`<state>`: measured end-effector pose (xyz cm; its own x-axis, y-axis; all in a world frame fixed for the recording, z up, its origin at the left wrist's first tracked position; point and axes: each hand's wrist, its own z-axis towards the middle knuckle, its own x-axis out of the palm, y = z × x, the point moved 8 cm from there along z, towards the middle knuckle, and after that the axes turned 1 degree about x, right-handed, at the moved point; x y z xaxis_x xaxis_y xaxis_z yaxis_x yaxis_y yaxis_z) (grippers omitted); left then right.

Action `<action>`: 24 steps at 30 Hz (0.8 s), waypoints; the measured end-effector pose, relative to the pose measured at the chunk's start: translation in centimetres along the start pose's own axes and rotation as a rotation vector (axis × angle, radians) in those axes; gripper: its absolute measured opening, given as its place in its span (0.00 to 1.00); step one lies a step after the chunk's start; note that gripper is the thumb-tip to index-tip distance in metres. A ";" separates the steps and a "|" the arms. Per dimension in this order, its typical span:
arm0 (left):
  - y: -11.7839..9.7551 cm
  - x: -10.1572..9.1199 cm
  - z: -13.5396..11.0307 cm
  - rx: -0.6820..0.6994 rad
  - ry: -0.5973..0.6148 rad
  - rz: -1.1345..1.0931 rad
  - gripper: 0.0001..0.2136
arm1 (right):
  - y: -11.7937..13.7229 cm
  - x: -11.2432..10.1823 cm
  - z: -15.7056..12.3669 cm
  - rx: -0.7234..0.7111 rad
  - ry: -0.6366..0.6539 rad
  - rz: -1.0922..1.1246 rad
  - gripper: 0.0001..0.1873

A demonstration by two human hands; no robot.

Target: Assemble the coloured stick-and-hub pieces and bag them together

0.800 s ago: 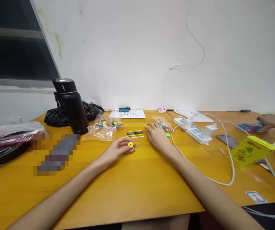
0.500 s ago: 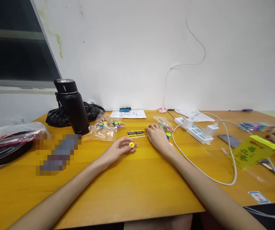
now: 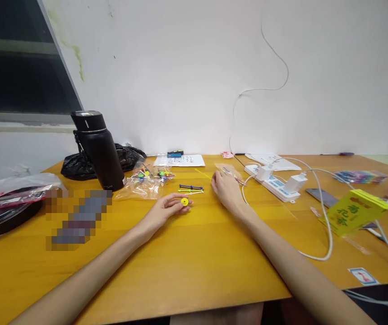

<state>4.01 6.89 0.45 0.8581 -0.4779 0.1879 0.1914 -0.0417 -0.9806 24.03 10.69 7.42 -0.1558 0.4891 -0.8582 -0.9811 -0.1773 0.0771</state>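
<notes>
Left hand (image 3: 168, 208): thumb and fingers pinching a yellow disc (image 3: 184, 202), disc at the fingertips, flat side with center hole toward camera. Right hand (image 3: 228, 192): fingers drawn together on the near end of a thin yellow stick (image 3: 202, 173); stick juts out past the fingertips, angled up-left, away from the body. Exact finger contact hidden by the hand. Blue stick (image 3: 191, 187), plus a green and a white one, lie side by side on the bench (image 3: 194, 262), between the hands, just beyond the left fingertips. Clear bag (image 3: 141, 188) with colored parts farther off, left of the sticks. Second small bag just beyond right hand. Power strip (image 3: 282, 192) right of that hand, apart from it.
</notes>
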 end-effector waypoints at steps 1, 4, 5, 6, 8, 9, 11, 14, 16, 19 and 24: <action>-0.2 -0.4 0.0 0.014 -0.046 0.013 0.21 | 0.1 -0.2 0.0 0.003 -0.015 0.157 0.09; -1.8 -1.6 0.0 0.115 -0.187 0.071 0.23 | 1.5 -0.1 -0.6 -0.043 0.038 0.710 0.08; -2.4 -1.9 -0.1 0.159 -0.216 0.088 0.24 | 2.2 0.1 -1.0 -0.053 0.073 0.861 0.09; -3.0 -2.0 -0.2 0.198 -0.232 0.101 0.23 | 2.9 0.3 -1.4 -0.055 0.110 0.980 0.11; -3.8 -2.2 -0.3 0.245 -0.250 0.116 0.23 | 4.2 0.7 -2.2 -0.041 0.174 1.142 0.12; -4.0 -2.2 -0.4 0.257 -0.258 0.118 0.23 | 4.7 0.9 -2.5 -0.033 0.195 1.188 0.12; -4.1 -2.2 -0.4 0.269 -0.262 0.119 0.21 | 5.5 0.9 -3.1 -0.035 0.211 1.217 0.12; -4.1 -2.0 -0.5 0.284 -0.254 0.115 0.20 | 6.1 0.7 -3.7 -0.060 0.197 1.164 0.09; -4.0 -1.9 -0.5 0.296 -0.240 0.110 0.20 | 6.1 0.4 -3.8 -0.063 0.171 1.124 0.08; -4.0 -1.7 -0.5 0.307 -0.224 0.107 0.18 | 6.0 0.0 -3.7 -0.061 0.150 1.083 0.07; -4.0 -1.9 -0.6 0.290 -0.238 0.104 0.19 | 6.6 -0.6 -3.7 -0.103 0.167 1.060 0.06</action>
<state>1.35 7.43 4.02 0.9600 -0.2482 0.1295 0.1954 0.2626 -0.9449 18.11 6.08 6.54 -0.8953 -0.0771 -0.4386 -0.3403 -0.5168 0.7855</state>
